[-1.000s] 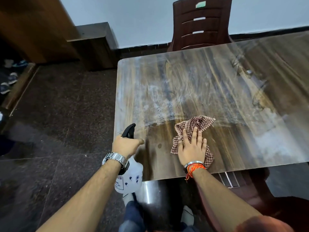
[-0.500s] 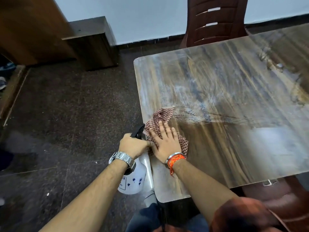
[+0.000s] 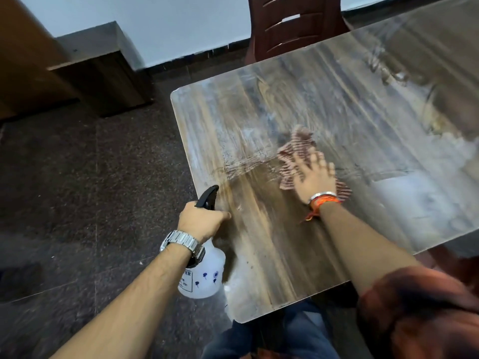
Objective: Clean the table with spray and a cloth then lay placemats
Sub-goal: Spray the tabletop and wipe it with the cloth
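Note:
My right hand [image 3: 315, 177] lies flat, fingers spread, on a red-and-white checked cloth [image 3: 298, 149] pressed onto the wooden table [image 3: 259, 112], a little left of its middle. The cloth is blurred with motion. Left of it the tabletop shows a whitish smeared film; nearer me the wood looks darker and wet. My left hand [image 3: 202, 221] grips the neck of a white spray bottle [image 3: 204, 275] with a black trigger [image 3: 207, 199], held just off the table's left edge. No placemats are in view.
A dark brown chair [image 3: 295, 24] stands at the table's far side. A low wooden cabinet [image 3: 103, 81] sits on the dark speckled floor [image 3: 77, 177] to the left, against the white wall. Another chair seat [image 3: 456, 265] shows under the table's near right edge.
My right hand has swept the cloth from the table's left edge, next to the bottle, rightward and farther onto the table. The left hand has kept hold of the bottle by the table's left edge.

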